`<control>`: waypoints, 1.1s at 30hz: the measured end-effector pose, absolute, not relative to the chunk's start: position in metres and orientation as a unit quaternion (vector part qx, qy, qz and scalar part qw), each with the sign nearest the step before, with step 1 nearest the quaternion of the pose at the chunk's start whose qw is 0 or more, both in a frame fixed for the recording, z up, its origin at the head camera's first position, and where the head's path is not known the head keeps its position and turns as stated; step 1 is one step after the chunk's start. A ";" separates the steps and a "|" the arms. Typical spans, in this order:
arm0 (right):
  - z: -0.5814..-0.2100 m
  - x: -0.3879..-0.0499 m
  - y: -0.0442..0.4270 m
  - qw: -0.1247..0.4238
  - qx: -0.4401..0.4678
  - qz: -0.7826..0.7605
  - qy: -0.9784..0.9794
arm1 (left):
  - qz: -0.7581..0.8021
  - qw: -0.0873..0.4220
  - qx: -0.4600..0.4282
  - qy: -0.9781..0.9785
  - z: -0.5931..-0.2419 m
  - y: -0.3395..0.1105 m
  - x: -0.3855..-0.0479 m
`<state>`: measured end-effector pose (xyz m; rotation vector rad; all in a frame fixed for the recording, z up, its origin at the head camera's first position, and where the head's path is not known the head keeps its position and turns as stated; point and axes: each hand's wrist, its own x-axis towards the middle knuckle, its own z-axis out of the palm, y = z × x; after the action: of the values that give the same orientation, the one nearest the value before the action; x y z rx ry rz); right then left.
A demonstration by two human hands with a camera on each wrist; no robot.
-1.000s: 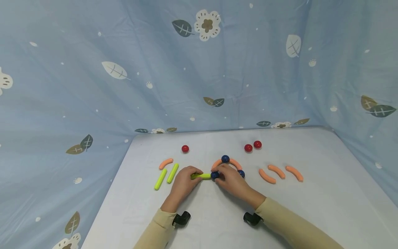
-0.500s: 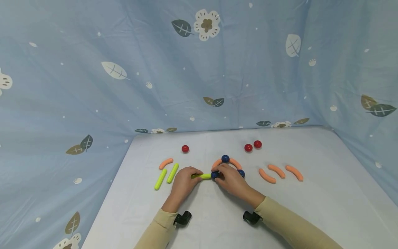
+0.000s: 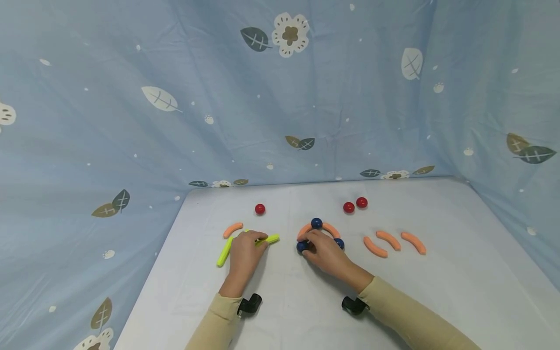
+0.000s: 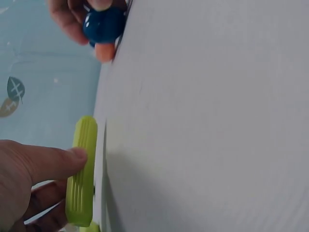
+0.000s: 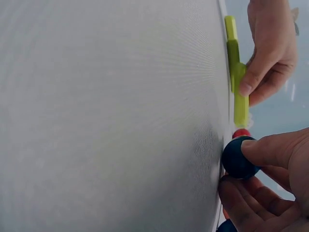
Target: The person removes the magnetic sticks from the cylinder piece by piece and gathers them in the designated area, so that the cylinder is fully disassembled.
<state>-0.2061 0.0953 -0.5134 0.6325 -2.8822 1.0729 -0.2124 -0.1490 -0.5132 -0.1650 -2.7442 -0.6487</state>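
Note:
My left hand (image 3: pixel 245 253) pinches a ridged yellow-green rod (image 4: pixel 82 193) between thumb and fingers. The rod's free end points right, apart from the blue balls. My right hand (image 3: pixel 327 252) holds a blue ball (image 5: pixel 235 162) at the left end of a curved chain. That chain has two curved orange rods, the left one (image 3: pixel 304 230) and the right one (image 3: pixel 331 229), meeting at a top blue ball (image 3: pixel 317 223). A third blue ball (image 3: pixel 339 243) sits at the chain's right end, partly behind my right hand. Another yellow-green rod (image 3: pixel 224 253) lies beside my left hand.
One red ball (image 3: pixel 260 209) lies at the back left, with two more red balls (image 3: pixel 349 207) at the back right. Several curved orange rods (image 3: pixel 388 240) lie right of the chain. A short curved orange rod (image 3: pixel 233 229) is at left. Blue curtain (image 3: pixel 280 107) surrounds the white table.
My left hand has moved left with the yellow-green rod, whose end has come away from the blue ball and turned slightly upward. My right hand stays on the blue ball.

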 end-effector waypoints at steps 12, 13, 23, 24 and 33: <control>-0.514 -0.207 0.095 0.012 0.202 0.346 -0.916 | -0.190 0.179 -0.055 -0.964 -0.517 -0.164 -0.220; -0.514 -0.207 0.095 0.011 0.201 0.347 -0.916 | -0.191 0.180 -0.056 -0.963 -0.516 -0.164 -0.220; -0.515 -0.205 0.095 0.002 0.194 0.349 -0.917 | -0.190 0.157 -0.044 -0.968 -0.512 -0.161 -0.216; -0.515 -0.204 0.096 0.001 0.194 0.351 -0.916 | -0.191 0.153 -0.042 -0.969 -0.512 -0.161 -0.216; -0.511 -0.193 0.109 0.021 0.184 0.357 -0.915 | -0.204 0.168 -0.062 -0.963 -0.511 -0.159 -0.215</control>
<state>-0.1935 0.1087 -0.5111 0.5712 -2.8372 1.1074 -0.2147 -0.1588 -0.5107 -0.1751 -2.7385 -0.5791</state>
